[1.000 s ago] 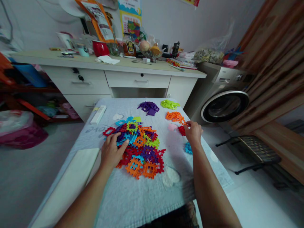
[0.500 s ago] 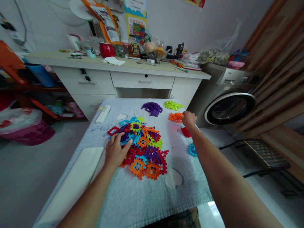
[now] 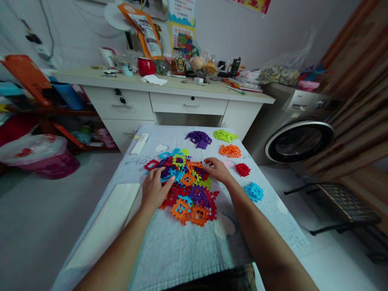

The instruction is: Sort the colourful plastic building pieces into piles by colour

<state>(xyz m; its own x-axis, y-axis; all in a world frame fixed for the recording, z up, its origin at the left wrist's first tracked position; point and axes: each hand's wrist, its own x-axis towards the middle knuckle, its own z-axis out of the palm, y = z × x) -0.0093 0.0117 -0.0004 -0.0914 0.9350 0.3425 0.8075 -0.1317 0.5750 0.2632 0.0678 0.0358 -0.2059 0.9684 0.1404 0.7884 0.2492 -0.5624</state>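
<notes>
A mixed heap of plastic interlocking building pieces point(image 3: 188, 180) in red, orange, purple, blue and lime lies mid-table. My left hand point(image 3: 155, 186) rests on the heap's left edge, thumb and fingers apart. At the heap's right edge is my right hand point(image 3: 216, 169), its fingertips by an orange piece, and I see nothing held. Single-colour piles lie beyond and to the right: purple pieces point(image 3: 198, 139), lime pieces point(image 3: 225, 136), orange pieces point(image 3: 230, 151), red pieces point(image 3: 243, 169) and blue pieces point(image 3: 254, 192).
A pale cloth covers the table point(image 3: 182, 258). Along its left side lie a long white board point(image 3: 106, 222) and a small white box point(image 3: 140, 144). Behind stands a cluttered counter point(image 3: 169, 87); a washing machine point(image 3: 291, 117) and a stool point(image 3: 342, 202) are at the right.
My right hand has come back from the orange pile to the right edge of the mixed heap. My left hand stays at the heap's left edge. The view has shifted slightly.
</notes>
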